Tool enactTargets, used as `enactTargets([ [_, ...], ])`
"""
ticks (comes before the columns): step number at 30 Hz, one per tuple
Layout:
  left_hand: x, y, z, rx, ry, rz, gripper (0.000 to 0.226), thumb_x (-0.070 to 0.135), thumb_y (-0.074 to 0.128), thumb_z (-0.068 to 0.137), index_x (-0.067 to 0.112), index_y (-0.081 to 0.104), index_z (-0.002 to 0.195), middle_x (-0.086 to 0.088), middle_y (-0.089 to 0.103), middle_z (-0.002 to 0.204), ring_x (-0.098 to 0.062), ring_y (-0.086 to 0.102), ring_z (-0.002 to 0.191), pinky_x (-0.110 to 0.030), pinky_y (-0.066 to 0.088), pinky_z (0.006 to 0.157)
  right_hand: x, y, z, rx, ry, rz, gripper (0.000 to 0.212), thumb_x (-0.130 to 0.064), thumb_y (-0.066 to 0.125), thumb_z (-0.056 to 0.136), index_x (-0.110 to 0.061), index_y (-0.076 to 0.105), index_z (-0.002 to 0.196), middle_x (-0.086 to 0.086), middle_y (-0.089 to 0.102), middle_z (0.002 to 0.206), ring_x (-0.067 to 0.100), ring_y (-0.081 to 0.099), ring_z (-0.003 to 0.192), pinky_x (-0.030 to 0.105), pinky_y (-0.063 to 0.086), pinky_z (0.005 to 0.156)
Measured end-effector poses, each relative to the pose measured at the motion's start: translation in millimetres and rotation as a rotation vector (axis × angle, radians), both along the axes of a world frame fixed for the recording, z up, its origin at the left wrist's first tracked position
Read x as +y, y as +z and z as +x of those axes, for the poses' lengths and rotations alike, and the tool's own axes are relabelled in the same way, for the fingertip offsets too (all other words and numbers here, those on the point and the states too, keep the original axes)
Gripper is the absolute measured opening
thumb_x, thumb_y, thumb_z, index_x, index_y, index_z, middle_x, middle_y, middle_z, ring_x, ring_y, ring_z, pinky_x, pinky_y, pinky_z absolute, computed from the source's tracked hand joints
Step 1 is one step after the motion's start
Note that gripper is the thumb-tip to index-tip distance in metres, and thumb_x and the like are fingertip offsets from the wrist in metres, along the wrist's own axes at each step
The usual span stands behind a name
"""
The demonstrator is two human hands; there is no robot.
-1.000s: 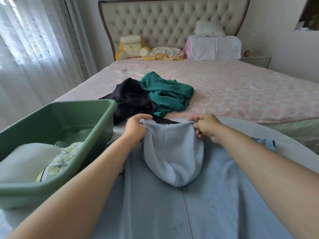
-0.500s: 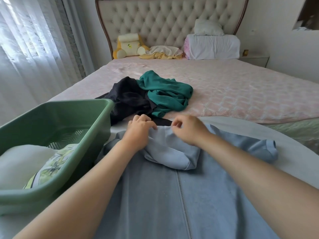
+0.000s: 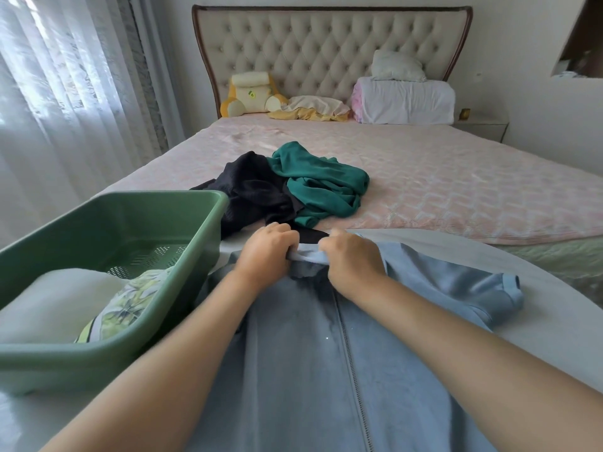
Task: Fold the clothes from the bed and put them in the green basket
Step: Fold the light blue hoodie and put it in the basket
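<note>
Blue zip-front hoodie (image 3: 310,353) lies spread flat, zipper up, on the pale surface at the foot of the bed (image 3: 473,190). Both hands sit side by side at its collar. The left hand (image 3: 266,252) and the right hand (image 3: 354,261) each have fingers curled round a bunched fold of the light-blue fabric. Just left of the hoodie stands the green basket (image 3: 137,220), holding 2 folded pieces, a white cloth (image 3: 49,301) and a floral cloth (image 3: 130,298). Beyond the hands, a black garment (image 3: 257,190) and a teal garment (image 3: 319,181) lie crumpled together on the bed's pink cover.
</note>
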State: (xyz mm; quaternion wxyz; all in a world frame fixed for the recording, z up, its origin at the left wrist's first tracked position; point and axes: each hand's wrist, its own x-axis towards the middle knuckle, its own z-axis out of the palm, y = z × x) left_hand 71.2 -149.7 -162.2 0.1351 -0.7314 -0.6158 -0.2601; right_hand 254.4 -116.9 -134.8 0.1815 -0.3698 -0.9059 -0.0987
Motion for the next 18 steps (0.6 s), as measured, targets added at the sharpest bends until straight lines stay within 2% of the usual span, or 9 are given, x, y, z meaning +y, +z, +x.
enactTargets([
  [2,0.1,1.7,2.5,0.111,-0.001,0.044,0.025,0.005,0.052,0.063,0.026,0.037,0.063,0.008,0.04,0.066,-0.019,0.039,0.061,-0.029,0.025,0.054,-1.7,-5.2,2.5,-0.109,0.093,0.199,0.045,0.007,0.084,0.039,-0.017,0.053,0.061,0.004,0.048,0.067,0.024,0.047,0.047,0.024,0.018,0.042],
  [3,0.4,2.3,4.2,0.162,0.014,-0.022,0.029,0.003,0.054,0.064,0.026,0.037,0.064,0.008,0.04,0.069,-0.021,0.044,0.064,-0.029,0.024,0.057,-0.2,-11.3,1.8,-0.176,0.127,0.263,0.042,0.004,0.086,0.04,-0.017,0.059,0.064,0.004,0.052,0.07,0.023,0.052,0.046,0.025,0.022,0.04],
  [4,-0.8,3.1,5.9,0.205,0.046,-0.153,0.03,0.0,0.056,0.069,0.026,0.041,0.066,0.006,0.044,0.074,-0.024,0.05,0.072,-0.03,0.025,0.06,-2.5,-16.5,1.1,-0.253,0.165,0.238,0.034,-0.001,0.085,0.054,-0.017,0.064,0.076,0.004,0.057,0.081,0.025,0.06,0.056,0.029,0.029,0.043],
  [6,-4.2,3.5,8.6,0.324,0.15,-0.483,0.025,0.002,0.053,0.081,0.026,0.05,0.076,0.001,0.055,0.093,-0.02,0.053,0.094,-0.028,0.031,0.069,-9.3,-23.8,3.2,-0.304,0.207,-0.018,0.02,-0.009,0.065,0.083,-0.02,0.061,0.1,0.004,0.057,0.106,0.03,0.064,0.089,0.034,0.036,0.061],
  [7,-5.1,5.4,9.6,0.355,0.193,-0.62,0.022,0.005,0.051,0.085,0.026,0.054,0.082,0.0,0.058,0.106,-0.018,0.051,0.101,-0.028,0.037,0.075,-13.0,-24.3,5.0,-0.311,0.214,-0.191,0.014,-0.014,0.061,0.086,-0.022,0.057,0.097,0.001,0.057,0.106,0.028,0.061,0.095,0.033,0.036,0.065],
  [10,-8.4,20.0,20.2,0.326,0.275,-0.865,0.029,0.016,0.047,0.095,0.021,0.066,0.115,-0.004,0.053,0.131,-0.024,0.048,0.122,-0.033,0.043,0.094,-17.9,-18.6,10.0,-0.157,0.253,-0.679,0.014,-0.033,0.07,0.08,-0.023,0.061,0.084,-0.009,0.063,0.081,0.015,0.061,0.08,0.031,0.048,0.063],
  [13,-6.1,29.5,34.0,0.244,0.295,-0.775,0.034,0.015,0.044,0.096,0.014,0.065,0.124,-0.008,0.055,0.134,-0.029,0.053,0.121,-0.036,0.045,0.094,-13.5,-7.5,13.5,0.199,0.221,-1.067,0.014,-0.02,0.063,0.088,-0.016,0.072,0.078,-0.006,0.069,0.068,0.013,0.063,0.062,0.028,0.048,0.053],
  [16,-0.1,18.1,45.5,-0.009,0.224,-0.468,0.029,0.017,0.045,0.095,0.018,0.061,0.12,-0.007,0.051,0.125,-0.027,0.047,0.121,-0.037,0.044,0.095,8.4,-2.3,23.4,0.515,-0.012,-0.849,0.021,-0.015,0.054,0.089,-0.014,0.071,0.078,-0.002,0.071,0.073,0.019,0.063,0.063,0.029,0.051,0.054],
  [18,2.4,3.8,51.6,-0.086,0.183,-0.595,0.044,0.039,0.048,0.098,0.024,0.046,0.139,-0.006,0.04,0.142,-0.028,0.033,0.136,-0.042,0.035,0.109,28.9,-5.2,38.6,0.387,-0.244,-0.56,0.021,-0.021,0.049,0.09,-0.014,0.068,0.085,0.003,0.07,0.087,0.026,0.064,0.08,0.033,0.052,0.067],
])
